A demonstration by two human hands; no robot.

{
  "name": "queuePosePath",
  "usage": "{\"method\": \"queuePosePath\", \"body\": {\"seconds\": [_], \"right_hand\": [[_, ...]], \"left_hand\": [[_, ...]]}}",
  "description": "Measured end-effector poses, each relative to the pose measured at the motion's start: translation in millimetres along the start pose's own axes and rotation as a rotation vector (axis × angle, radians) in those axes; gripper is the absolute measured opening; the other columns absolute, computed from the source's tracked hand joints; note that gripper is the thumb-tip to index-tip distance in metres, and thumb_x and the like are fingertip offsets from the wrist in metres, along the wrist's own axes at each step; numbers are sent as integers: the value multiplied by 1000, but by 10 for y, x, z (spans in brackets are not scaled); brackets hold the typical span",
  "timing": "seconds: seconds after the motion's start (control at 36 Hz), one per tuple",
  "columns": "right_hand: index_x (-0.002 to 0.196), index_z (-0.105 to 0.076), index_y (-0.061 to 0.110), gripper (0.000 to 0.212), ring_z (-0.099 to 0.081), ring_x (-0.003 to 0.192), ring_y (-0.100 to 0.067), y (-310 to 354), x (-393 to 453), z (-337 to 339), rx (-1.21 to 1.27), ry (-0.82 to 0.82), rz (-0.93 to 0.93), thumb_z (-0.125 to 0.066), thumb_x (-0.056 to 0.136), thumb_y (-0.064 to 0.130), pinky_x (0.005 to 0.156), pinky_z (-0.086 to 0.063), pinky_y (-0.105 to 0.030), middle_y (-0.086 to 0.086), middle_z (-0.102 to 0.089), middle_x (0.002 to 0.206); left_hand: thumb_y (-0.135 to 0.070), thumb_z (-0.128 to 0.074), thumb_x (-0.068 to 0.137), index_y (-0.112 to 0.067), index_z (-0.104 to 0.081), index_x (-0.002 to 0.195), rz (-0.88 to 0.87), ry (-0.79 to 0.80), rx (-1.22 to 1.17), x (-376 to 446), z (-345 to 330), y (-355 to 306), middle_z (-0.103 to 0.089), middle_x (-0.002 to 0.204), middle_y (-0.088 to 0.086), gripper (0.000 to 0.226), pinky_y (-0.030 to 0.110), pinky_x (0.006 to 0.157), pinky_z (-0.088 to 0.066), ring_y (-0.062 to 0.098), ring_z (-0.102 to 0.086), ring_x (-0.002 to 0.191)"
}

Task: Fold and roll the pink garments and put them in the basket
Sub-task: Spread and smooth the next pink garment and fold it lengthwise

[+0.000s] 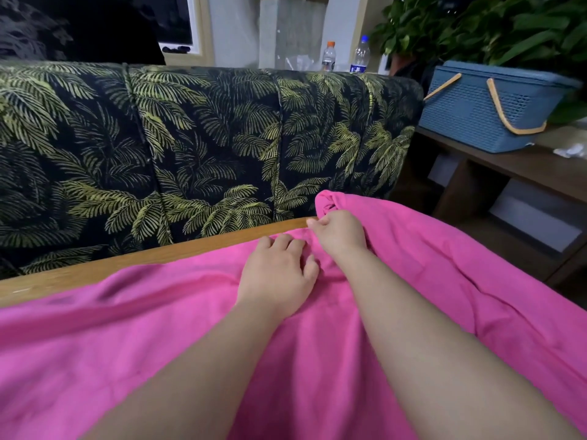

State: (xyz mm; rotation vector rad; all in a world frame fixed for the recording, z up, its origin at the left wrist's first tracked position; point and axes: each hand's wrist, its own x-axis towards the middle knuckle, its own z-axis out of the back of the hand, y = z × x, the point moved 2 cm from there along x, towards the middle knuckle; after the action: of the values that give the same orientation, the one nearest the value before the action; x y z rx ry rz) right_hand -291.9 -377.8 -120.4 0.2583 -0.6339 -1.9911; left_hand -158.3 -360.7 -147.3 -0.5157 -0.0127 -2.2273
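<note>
A large pink garment point(158, 328) lies spread over the wooden table point(127, 262), hanging off its right side. My left hand point(279, 271) rests on the cloth near the far edge, fingers bent against the fabric. My right hand point(340, 233) grips a bunched fold of the garment at the table's far edge, where the cloth is twisted into a small lump. The blue basket point(476, 112) with tan handles stands on a dark side table at the upper right, well away from both hands.
A sofa point(190, 147) with a green palm-leaf print runs behind the table. A dark wooden side table point(524, 166) carries the basket. Two plastic bottles point(328, 57) stand behind the sofa, and leafy plants point(508, 27) fill the upper right.
</note>
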Motion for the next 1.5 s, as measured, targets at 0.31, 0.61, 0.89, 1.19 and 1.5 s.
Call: {"method": "queuePosePath", "body": {"seconds": [0.31, 0.61, 0.89, 1.19, 1.5], "right_hand": [[86, -53, 23, 23, -37, 51, -5, -398, -713, 352, 530, 247, -111, -55, 93, 45, 50, -27, -23, 10, -44, 64], [129, -41, 28, 58, -63, 92, -15, -651, -1793, 635, 143, 244, -2, -72, 81, 36, 78, -49, -26, -2, -66, 102], [145, -21, 38, 71, -55, 114, -7, -683, -2236, 709, 189, 263, 34, -64, 91, 25, 92, -39, -13, 14, -52, 117], [111, -57, 30, 35, -50, 62, 1, -866, -2328, 1041, -65, 351, 45, -72, 81, 42, 57, -35, -14, 8, -50, 67], [111, -61, 14, 29, -59, 101, -15, -520, -1631, 717, 141, 160, 65, -43, 91, 2, 86, -40, -22, 1, -65, 107]], "left_hand": [[-46, 0, 82, -22, -58, 128, -23, 56, 42, 21, -31, 5, -61, 128, 3, 78, 36, 97, -29, 22, -50, 121], [-50, -3, 86, -33, -55, 128, 39, 171, 61, 108, -240, 153, -58, 131, -7, 69, 41, 94, -38, 22, -49, 120], [-50, -4, 83, -32, -54, 129, 54, 131, 8, 109, -227, 148, -57, 133, -3, 71, 40, 96, -38, 23, -48, 121], [-53, 11, 74, -24, -40, 141, -29, 196, 105, 60, -70, 76, -43, 148, 0, 90, 35, 101, -21, 19, -33, 137], [-48, 2, 72, -17, -35, 146, 35, 192, 68, 37, -119, 148, -35, 152, 7, 88, 36, 108, -23, 25, -33, 136]]}}
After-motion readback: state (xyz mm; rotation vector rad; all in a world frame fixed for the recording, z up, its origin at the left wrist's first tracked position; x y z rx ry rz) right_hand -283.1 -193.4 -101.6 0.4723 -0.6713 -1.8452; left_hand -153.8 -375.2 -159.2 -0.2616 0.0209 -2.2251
